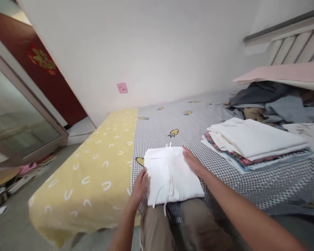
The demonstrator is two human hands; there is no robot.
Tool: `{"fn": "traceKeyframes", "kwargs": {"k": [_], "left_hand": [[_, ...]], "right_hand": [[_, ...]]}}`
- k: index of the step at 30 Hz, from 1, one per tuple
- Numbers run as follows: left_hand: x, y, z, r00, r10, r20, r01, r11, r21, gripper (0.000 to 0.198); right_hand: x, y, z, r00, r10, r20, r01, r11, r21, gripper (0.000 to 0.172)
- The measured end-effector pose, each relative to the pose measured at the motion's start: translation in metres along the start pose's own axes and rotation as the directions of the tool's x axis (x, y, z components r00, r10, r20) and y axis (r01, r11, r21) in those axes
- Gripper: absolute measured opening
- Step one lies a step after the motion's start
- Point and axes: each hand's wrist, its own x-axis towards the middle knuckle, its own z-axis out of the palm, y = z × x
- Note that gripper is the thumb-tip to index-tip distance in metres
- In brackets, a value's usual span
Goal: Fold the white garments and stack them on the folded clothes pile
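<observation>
A white folded garment with thin ties hanging down its front lies at the near edge of the bed, just above my knees. My left hand rests along its left edge, fingers stretched and not closed round the cloth. At the upper right corner, my right hand touches the side of the garment with its fingers extended. To the right sits a stack of folded clothes, white on top with patterned red and pale blue layers beneath.
The bed has a yellow cover on the left and a black-and-white checked sheet. A heap of dark and grey clothes lies at the right under a pink-topped panel. A white wall stands behind.
</observation>
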Motion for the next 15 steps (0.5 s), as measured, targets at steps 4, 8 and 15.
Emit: {"fn": "traceKeyframes", "kwargs": {"k": [4,8,15], "left_hand": [[-0.053,-0.029,-0.007,0.99,-0.084,-0.116,0.07,0.99,-0.12,0.057],[-0.09,-0.047,0.009,0.984,-0.164,-0.07,0.156,0.982,-0.106,0.055],[-0.096,-0.032,0.038,0.942,-0.33,-0.05,0.334,0.937,0.104,0.044]], "right_hand": [[-0.057,-0.007,-0.016,0.986,-0.094,-0.137,0.102,0.994,0.048,0.056],[-0.124,-0.032,-0.011,0.981,-0.179,-0.078,0.172,0.981,-0.088,0.052],[-0.151,-0.082,0.011,0.914,-0.348,0.21,0.406,0.81,-0.424,0.096]]}}
